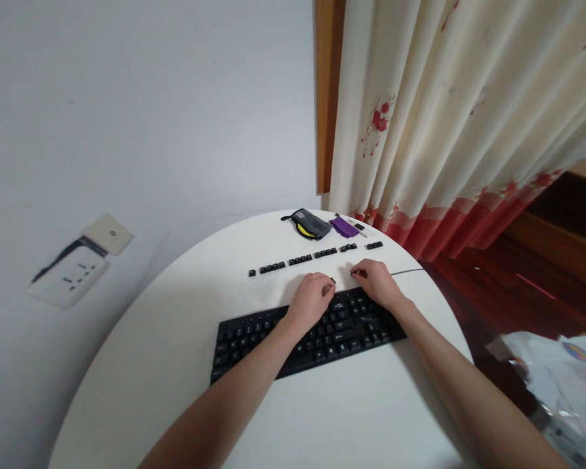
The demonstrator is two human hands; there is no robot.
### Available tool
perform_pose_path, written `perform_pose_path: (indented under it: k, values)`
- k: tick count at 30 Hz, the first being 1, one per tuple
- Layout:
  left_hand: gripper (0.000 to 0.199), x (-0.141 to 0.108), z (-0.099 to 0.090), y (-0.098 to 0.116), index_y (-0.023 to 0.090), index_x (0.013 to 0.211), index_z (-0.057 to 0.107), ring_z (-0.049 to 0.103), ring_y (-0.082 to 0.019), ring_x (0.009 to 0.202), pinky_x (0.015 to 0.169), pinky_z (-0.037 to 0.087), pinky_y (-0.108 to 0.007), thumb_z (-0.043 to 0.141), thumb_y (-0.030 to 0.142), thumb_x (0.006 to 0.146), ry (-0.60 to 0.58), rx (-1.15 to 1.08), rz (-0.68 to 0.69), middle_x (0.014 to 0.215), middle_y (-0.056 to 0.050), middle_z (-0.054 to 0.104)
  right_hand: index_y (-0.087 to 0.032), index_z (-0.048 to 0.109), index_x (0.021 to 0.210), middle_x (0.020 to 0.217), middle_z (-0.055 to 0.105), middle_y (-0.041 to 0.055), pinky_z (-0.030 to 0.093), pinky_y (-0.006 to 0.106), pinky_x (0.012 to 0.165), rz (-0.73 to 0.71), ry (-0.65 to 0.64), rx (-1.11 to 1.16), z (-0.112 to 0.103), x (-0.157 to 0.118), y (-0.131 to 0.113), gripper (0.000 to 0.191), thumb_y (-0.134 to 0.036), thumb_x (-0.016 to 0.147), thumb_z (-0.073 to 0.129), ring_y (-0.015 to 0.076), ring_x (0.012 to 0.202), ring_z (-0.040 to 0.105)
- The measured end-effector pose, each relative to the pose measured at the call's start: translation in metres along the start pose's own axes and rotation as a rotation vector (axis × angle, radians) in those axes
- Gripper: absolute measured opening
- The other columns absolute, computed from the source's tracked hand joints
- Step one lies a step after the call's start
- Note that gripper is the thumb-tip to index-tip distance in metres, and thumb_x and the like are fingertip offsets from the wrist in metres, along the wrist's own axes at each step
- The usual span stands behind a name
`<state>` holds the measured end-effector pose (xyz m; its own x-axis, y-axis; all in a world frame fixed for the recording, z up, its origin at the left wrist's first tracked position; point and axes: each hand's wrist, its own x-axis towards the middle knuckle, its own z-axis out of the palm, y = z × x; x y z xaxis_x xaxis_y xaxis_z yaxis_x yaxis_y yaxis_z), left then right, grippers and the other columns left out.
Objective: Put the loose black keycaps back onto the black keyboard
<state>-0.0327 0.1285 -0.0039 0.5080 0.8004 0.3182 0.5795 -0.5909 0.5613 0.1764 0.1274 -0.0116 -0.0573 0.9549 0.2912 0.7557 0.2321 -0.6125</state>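
A black keyboard (293, 361) lies slightly slanted on the round white table. Over its far edge, my left hand (313, 298) is closed, with a small black keycap (333, 281) showing at its fingertips. My right hand (375, 280) is pinched just beyond the keyboard's right part; a small dark bit shows at its fingertips, too small to name. Beyond both hands, black keycaps stand in a spaced row of small groups, from a single keycap (252, 273) at the left to a group of keycaps (374, 245) at the right. My forearms cover part of the keyboard.
At the table's (141, 365) far edge lie a dark grey pouch (315, 225) with yellow inside, a purple cloth (344, 227) and small slim tools. A cable (407, 271) runs off to the right. The wall with a socket (73, 277) is left; a curtain (420, 130) hangs behind.
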Motion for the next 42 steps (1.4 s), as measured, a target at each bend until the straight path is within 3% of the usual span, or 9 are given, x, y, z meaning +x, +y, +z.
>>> perform_pose_path:
  k: [6, 11, 15, 20, 23, 26, 31, 35, 42]
  values:
    - [0.018, -0.004, -0.002, 0.005, 0.018, 0.070, 0.059, 0.058, -0.017, 0.072, 0.069, 0.045, -0.029, 0.076, 0.016, 0.077, 0.074, -0.015, -0.085, 0.070, 0.001, 0.062, -0.017, 0.073, 0.086, 0.087, 0.073, 0.0066, 0.054, 0.033, 0.074, 0.063, 0.166, 0.231, -0.013, -0.004, 0.010, 0.013, -0.022, 0.081, 0.063, 0.0195, 0.075, 0.067]
    - [0.029, -0.006, -0.004, 0.008, 0.021, 0.102, 0.067, 0.059, -0.014, 0.072, 0.070, 0.049, -0.028, 0.078, 0.016, 0.075, 0.116, -0.177, -0.109, 0.085, 0.000, 0.066, -0.016, 0.073, 0.087, 0.088, 0.074, 0.0084, 0.055, 0.035, 0.074, 0.113, 0.270, 0.347, -0.018, -0.002, 0.020, 0.017, -0.028, 0.079, 0.065, 0.0214, 0.076, 0.068]
    - [0.019, -0.004, -0.005, 0.016, 0.019, 0.094, 0.075, 0.061, -0.013, 0.071, 0.070, 0.053, -0.027, 0.077, 0.014, 0.076, 0.059, -0.354, -0.109, 0.089, -0.003, 0.069, -0.016, 0.073, 0.086, 0.089, 0.075, 0.0091, 0.055, 0.036, 0.075, 0.117, 0.293, 0.367, -0.020, 0.001, 0.024, 0.017, -0.029, 0.079, 0.066, 0.0219, 0.077, 0.069]
    - [0.024, -0.007, -0.004, 0.026, 0.017, 0.099, 0.076, 0.065, -0.014, 0.077, 0.077, 0.057, -0.028, 0.072, 0.010, 0.077, 0.007, -0.524, -0.202, 0.098, -0.006, 0.069, -0.016, 0.073, 0.086, 0.088, 0.074, 0.0085, 0.056, 0.035, 0.074, 0.094, 0.297, 0.417, -0.019, 0.003, 0.027, 0.017, -0.029, 0.078, 0.066, 0.0214, 0.077, 0.068]
    - [0.022, -0.008, -0.003, 0.033, 0.018, 0.103, 0.075, 0.066, -0.015, 0.081, 0.077, 0.057, -0.029, 0.066, 0.014, 0.083, -0.021, -0.496, -0.191, 0.098, -0.006, 0.070, -0.016, 0.073, 0.086, 0.087, 0.074, 0.0087, 0.055, 0.035, 0.074, 0.098, 0.307, 0.408, -0.019, 0.005, 0.029, 0.017, -0.029, 0.078, 0.065, 0.0218, 0.077, 0.068]
    - [0.029, -0.003, 0.000, 0.043, 0.019, 0.109, 0.072, 0.066, -0.015, 0.077, 0.074, 0.056, -0.028, 0.069, 0.014, 0.080, -0.011, -0.465, -0.223, 0.092, -0.004, 0.072, -0.016, 0.073, 0.085, 0.086, 0.074, 0.0087, 0.055, 0.035, 0.073, 0.101, 0.308, 0.405, -0.020, 0.006, 0.028, 0.017, -0.029, 0.078, 0.064, 0.0217, 0.076, 0.068]
    - [0.009, 0.012, 0.015, 0.059, 0.023, 0.087, 0.076, 0.065, -0.017, 0.077, 0.077, 0.052, -0.031, 0.073, 0.020, 0.080, -0.034, -0.241, -0.121, 0.083, 0.000, 0.074, -0.016, 0.072, 0.084, 0.086, 0.074, 0.0081, 0.055, 0.033, 0.071, 0.092, 0.307, 0.437, -0.020, 0.005, 0.024, 0.015, -0.026, 0.078, 0.064, 0.0198, 0.075, 0.068]
    - [0.011, 0.015, 0.028, 0.060, 0.026, 0.087, 0.078, 0.063, -0.019, 0.080, 0.078, 0.050, -0.034, 0.072, 0.019, 0.082, -0.065, -0.126, -0.042, 0.086, 0.001, 0.077, -0.016, 0.072, 0.084, 0.087, 0.074, 0.0079, 0.055, 0.032, 0.072, 0.092, 0.309, 0.447, -0.019, 0.004, 0.021, 0.014, -0.025, 0.079, 0.064, 0.0192, 0.076, 0.068]
    - [0.008, 0.009, 0.037, 0.054, 0.025, 0.083, 0.077, 0.062, -0.021, 0.084, 0.082, 0.049, -0.037, 0.074, 0.018, 0.081, 0.004, -0.100, 0.045, 0.092, 0.001, 0.077, -0.017, 0.072, 0.085, 0.087, 0.075, 0.0075, 0.056, 0.033, 0.073, 0.095, 0.266, 0.446, -0.018, 0.004, 0.020, 0.015, -0.029, 0.079, 0.065, 0.0196, 0.077, 0.068]
